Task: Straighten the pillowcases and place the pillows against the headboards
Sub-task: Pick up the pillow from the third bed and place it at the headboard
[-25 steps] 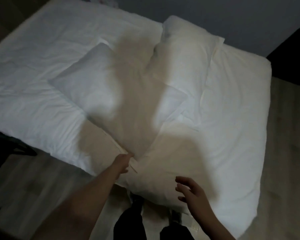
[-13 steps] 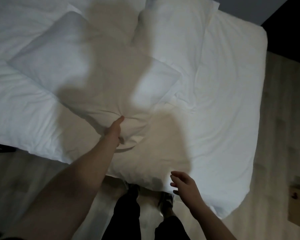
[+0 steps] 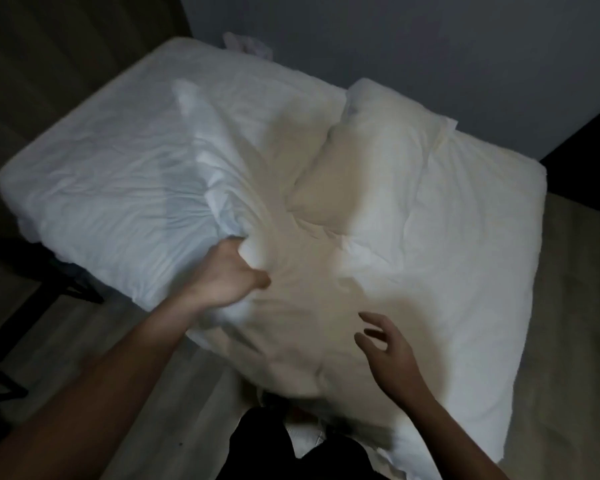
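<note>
Left hand (image 3: 231, 275) fisted on pillow (image 3: 222, 174), right hand (image 3: 388, 344) spread.

Left hand: the left hand (image 3: 231, 277) grips a bunched corner of the near pillow (image 3: 222, 174), fingers curled into the cloth.
Near pillow: white, blurred, creased into folds that run up and away from the gripping hand; its far corner stands beyond the hand, toward the wall.
Right hand: the right hand (image 3: 390, 348) hovers just above the duvet (image 3: 447, 271), fingers spread and loosely bent, holding nothing, to the right of the left hand.
Far pillow: a second pillow (image 3: 388, 140) lies beyond both hands, nearer the grey wall (image 3: 395, 39).
Below the hands: dark trousers (image 3: 291, 448) and pale floor (image 3: 568, 306).
</note>
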